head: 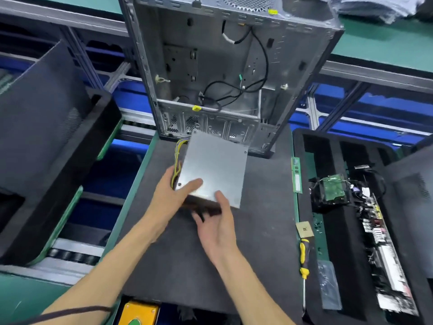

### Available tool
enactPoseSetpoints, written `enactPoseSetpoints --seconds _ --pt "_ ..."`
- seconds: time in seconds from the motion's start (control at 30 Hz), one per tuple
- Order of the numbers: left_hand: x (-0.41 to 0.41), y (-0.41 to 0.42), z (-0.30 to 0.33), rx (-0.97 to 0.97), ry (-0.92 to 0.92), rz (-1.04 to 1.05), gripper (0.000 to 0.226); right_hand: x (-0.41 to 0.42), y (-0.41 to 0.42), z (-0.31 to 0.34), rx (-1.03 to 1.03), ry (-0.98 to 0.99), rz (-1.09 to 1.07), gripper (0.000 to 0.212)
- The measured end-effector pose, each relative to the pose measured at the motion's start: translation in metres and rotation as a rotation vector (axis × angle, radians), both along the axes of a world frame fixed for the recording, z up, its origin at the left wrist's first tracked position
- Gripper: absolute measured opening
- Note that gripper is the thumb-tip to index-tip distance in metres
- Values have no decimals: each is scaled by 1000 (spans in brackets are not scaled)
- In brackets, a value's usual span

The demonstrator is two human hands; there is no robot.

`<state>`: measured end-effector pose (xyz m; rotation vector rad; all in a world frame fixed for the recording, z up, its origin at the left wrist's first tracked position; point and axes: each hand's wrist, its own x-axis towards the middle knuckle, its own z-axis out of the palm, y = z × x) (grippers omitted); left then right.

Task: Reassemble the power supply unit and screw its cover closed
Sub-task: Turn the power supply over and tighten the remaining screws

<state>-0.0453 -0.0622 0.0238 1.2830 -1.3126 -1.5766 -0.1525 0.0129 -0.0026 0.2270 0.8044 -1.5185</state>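
Where the dark mat [257, 207] ends, green bench [386, 50] shows.

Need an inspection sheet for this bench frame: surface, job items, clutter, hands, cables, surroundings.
Surface: dark mat on green bench.
Job's things: power supply unit, cover on; screwdriver lies at right.
Clutter: RAM stick, small bag, brown square piece.
Grippers: left hand and right hand both grip the unit's near end.
Cables: yellow wire bundle at the unit's left side.
Surroundings: open PC case; foam tray with parts.
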Motion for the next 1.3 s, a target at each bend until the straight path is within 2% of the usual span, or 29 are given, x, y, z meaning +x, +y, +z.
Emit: enactPoseSetpoints --seconds 0.1,0.2,0.27,0.33,0.4,0.5,0.6,0.67,0.77,1.0,1.13,1.2,1.3 --pt "13 -29 2 22 46 19 49 9 -14 1 49 79 86 65" --pt "25 -54 5 203 174 46 58 -4 -28 0 132 337 170 82" --pt "33 -66 4 247 137 50 58 -22 -39 -1 117 540 214 102" --pt "36 -74 0 247 57 14 53 -38 -53 0 55 679 292 108" --pt "34 -77 -5 258 -9 -47 48 -45 -64 -1 23 803 368 94" --pt "28 -84 -10 237 -188 -157 46 -48 -66 -10 20 827 346 69" --pt "24 -93 -19 141 -370 -231 63 -53 -60 -17 108 896 320 76" --pt "22 -96 -24 126 -412 -243 58 -56 -61 -17 165 946 336 80" --pt "19 -98 -33 139 -376 -220 50 -59 -64 -14 182 985 370 78" --pt "20 -106 -35 99 -422 -267 54 -62 -66 -22 346 1196 373 48" --pt "20 -100 -32 96 -404 -287 51 -58 -67 -21 295 1171 318 50" --pt "31 -94 -27 105 -396 -260 35 -56 -67 -20 284 1151 295 51" --pt "60 -82 -22 8 -642 -382 39 -56 -66 -21 275 1148 292 51"
